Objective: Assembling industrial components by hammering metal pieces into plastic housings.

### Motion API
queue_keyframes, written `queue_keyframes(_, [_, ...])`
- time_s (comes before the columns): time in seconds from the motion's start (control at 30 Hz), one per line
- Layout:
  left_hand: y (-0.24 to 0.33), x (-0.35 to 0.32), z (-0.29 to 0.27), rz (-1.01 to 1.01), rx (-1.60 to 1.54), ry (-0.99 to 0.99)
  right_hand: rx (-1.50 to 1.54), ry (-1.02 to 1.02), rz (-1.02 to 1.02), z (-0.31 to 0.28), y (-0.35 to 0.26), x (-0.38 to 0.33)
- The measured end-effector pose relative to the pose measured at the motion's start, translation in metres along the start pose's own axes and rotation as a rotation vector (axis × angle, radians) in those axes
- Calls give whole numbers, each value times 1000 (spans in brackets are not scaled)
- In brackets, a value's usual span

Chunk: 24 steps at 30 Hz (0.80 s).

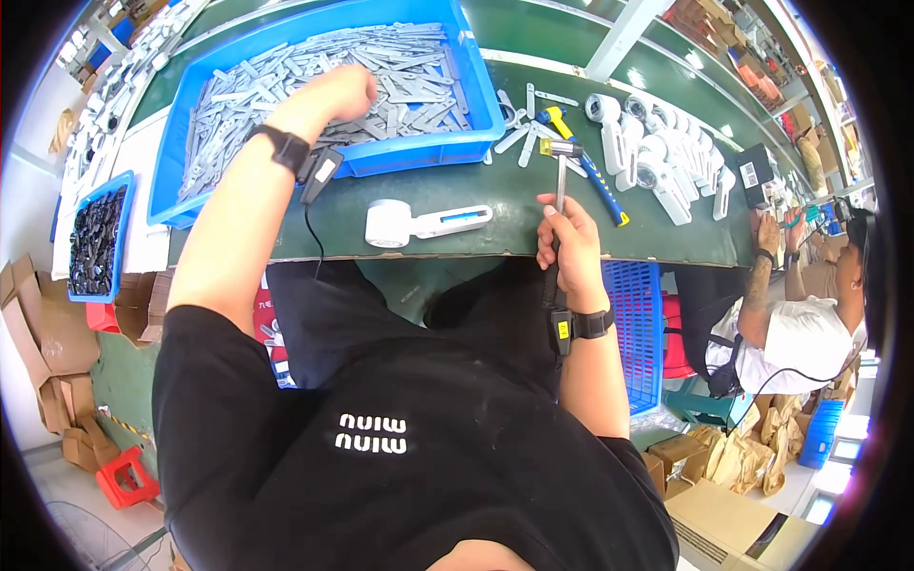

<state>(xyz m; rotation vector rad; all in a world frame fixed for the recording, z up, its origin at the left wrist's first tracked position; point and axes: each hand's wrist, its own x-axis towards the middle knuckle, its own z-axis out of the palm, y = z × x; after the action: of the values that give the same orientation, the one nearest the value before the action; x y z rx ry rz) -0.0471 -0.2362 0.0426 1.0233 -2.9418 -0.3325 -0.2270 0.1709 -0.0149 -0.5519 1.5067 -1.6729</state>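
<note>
Left hand (335, 92) is down in the big blue bin (476, 114) at the far left of the green surface (495, 205), fingers curled into the pile of flat grey metal strips (400, 67); can't tell whether the grip has actually closed on a strip, the fingertips are buried. Right hand (569, 249) sits at the near edge of the surface, grip wrapped tight around the handle of a small hammer (560, 181), shaft upright, metal head at the top and pointing away from the body. Both wrists carry a black band with a small device; a cable runs from the left one. Between the hands, lying flat on the surface: one white round-headed part with a long handle and a blue strip (424, 224). Just beyond the hammer head: a few loose grey strips (522, 143) and a second hammer with yellow-blue handle (590, 171). Further right, a row of the same white parts (657, 157) stacked close together. Small blue tray of black pieces (95, 243) far left. Another person (809, 314) in a white shirt works at the right end of the surface.
</note>
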Motion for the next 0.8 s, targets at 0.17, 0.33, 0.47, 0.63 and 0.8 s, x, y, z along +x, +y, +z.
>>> queue_keyframes(0.17, [8, 8, 1, 35, 95, -34, 71, 24, -12, -4, 4, -5])
queue_keyframes(0.33, [-5, 2, 1, 114, 164, -25, 22, 13, -77, 0, 10, -8])
queue_keyframes(0.47, [-3, -5, -1, 155, 250, -36, 46, 58, -136, 1, 13, -8])
queue_keyframes(0.63, [-24, -20, 7, 277, 231, 369, 27, 66, -149, 8, 15, -10])
queue_keyframes(0.8, [15, -48, 10, 266, -708, 525, 52, 83, -162, 7, 21, -18])
